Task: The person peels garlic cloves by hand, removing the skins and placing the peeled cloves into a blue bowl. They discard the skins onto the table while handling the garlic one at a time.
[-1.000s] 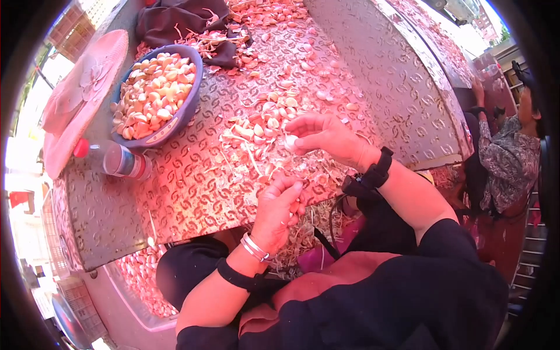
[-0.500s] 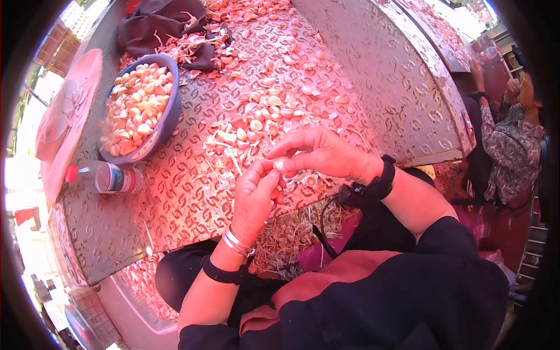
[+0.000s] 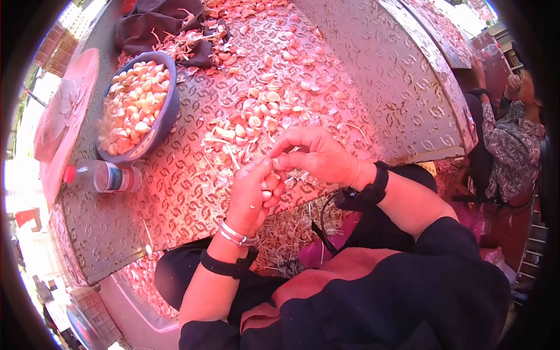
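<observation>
My left hand (image 3: 248, 189) is closed, palm up, with a few garlic cloves (image 3: 270, 185) in its curled fingers. Its thumb and index tip meet the fingertips of my right hand (image 3: 324, 156) just above the table's near edge. The right thumb and finger are pinched together there; whatever sits between them is too small and covered to make out. Just beyond both hands, a loose pile of garlic cloves (image 3: 255, 121) lies among dry skins and stalk bits on the patterned metal table (image 3: 181, 204).
A blue bowl (image 3: 174, 111) full of cloves stands at left, beside a red-capped plastic bottle (image 3: 116, 177) and a pink hat (image 3: 58, 119). Dark cloth (image 3: 154, 26) lies at the back. Below are a tub of cloves (image 3: 143, 286) and skins. Another person (image 3: 510, 146) sits at right.
My left hand has turned and shifted slightly left, so the cloves in its fingers show more. The right hand stays almost in place, fingers still pinched at the left hand's tips.
</observation>
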The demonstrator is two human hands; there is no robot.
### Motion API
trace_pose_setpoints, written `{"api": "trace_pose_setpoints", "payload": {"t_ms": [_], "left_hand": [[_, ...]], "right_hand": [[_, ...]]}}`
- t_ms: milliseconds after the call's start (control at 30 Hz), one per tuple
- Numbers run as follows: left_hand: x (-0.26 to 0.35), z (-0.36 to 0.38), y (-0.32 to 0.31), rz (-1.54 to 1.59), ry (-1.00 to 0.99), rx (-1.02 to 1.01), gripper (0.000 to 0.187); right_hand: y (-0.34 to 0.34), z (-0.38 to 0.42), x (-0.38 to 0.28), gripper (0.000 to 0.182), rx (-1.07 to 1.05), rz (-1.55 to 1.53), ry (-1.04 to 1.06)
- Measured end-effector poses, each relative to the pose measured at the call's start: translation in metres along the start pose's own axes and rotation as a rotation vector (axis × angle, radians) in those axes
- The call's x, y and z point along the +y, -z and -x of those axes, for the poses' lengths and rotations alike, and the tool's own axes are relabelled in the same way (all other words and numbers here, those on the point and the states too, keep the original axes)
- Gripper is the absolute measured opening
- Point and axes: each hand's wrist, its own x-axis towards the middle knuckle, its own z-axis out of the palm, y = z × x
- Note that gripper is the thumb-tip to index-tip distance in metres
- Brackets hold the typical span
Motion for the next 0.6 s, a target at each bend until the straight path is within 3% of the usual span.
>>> {"api": "trace_pose_setpoints", "payload": {"t_ms": [33, 67, 267, 333, 467, 567, 600], "left_hand": [[0.001, 0.000, 0.000, 0.048, -0.008, -0.044, 0.021], [0.002, 0.001, -0.001, 0.048, -0.008, -0.044, 0.021], [-0.003, 0.004, -0.005, -0.097, -0.041, -0.010, 0.032], [-0.005, 0.002, -0.009, -0.150, -0.086, 0.057, 0.018], [-0.011, -0.007, -0.005, -0.059, -0.031, 0.159, 0.017], [-0.009, -0.012, 0.001, 0.093, -0.033, 0.121, 0.013], [-0.008, -0.012, 0.001, 0.093, -0.033, 0.121, 0.013]], "right_hand": [[-0.001, -0.001, -0.002, 0.012, 0.023, -0.217, -0.113], [-0.001, -0.001, -0.004, 0.012, 0.023, -0.217, -0.113], [-0.001, 0.002, -0.001, 0.007, 0.001, 0.065, 0.005], [-0.003, 0.004, 0.007, 0.008, 0.050, 0.062, -0.024], [-0.008, 0.002, 0.013, 0.010, 0.106, 0.148, -0.011], [-0.010, 0.001, 0.014, 0.014, 0.188, -0.090, -0.060], [-0.007, -0.001, 0.011, 0.017, 0.190, -0.239, -0.169]]}}
